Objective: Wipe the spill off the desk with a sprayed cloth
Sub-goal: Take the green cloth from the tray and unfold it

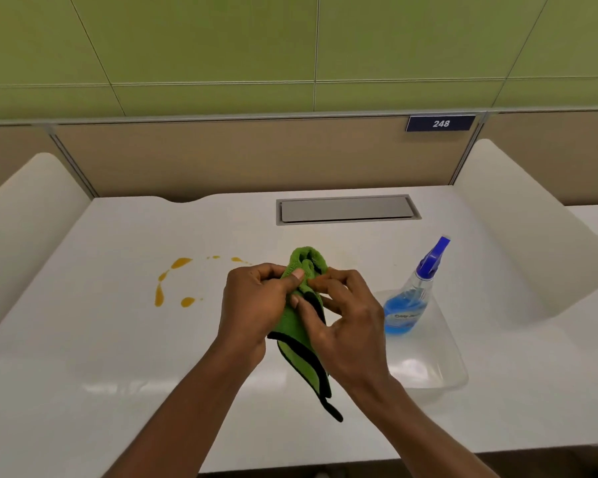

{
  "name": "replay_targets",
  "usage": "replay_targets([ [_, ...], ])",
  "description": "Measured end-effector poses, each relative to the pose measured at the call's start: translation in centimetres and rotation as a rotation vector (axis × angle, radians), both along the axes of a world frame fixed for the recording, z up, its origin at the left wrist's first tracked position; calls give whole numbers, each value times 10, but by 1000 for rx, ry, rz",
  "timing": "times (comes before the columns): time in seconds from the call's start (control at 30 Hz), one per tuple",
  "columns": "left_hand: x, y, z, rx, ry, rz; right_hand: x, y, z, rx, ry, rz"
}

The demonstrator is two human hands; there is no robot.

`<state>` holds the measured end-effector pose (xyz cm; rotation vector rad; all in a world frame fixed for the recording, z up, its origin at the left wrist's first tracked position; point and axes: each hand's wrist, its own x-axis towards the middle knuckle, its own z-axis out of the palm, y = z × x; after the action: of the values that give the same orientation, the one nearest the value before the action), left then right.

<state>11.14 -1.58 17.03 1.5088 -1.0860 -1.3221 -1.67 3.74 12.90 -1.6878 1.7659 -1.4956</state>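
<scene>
A green cloth (299,326) with a black hem hangs bunched between both hands above the middle of the white desk (101,339). My left hand (252,305) grips its upper left side, thumb pressed into the fabric. My right hand (346,322) pinches the cloth from the right. An orange spill (173,281) lies in several drops and streaks on the desk, left of my hands. A clear spray bottle (411,298) with blue liquid and a blue trigger head stands to the right, inside a clear tub.
The clear plastic tub (439,367) sits at the right front of the desk. A grey cable hatch (346,209) lies flush near the back. White side dividers (518,215) rise on both sides, a tan partition behind.
</scene>
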Motion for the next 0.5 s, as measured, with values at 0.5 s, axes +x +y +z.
replay_targets([
  [0.5,6,2,-11,-3,-234,86,13,22,13,-153,357,-28],
])
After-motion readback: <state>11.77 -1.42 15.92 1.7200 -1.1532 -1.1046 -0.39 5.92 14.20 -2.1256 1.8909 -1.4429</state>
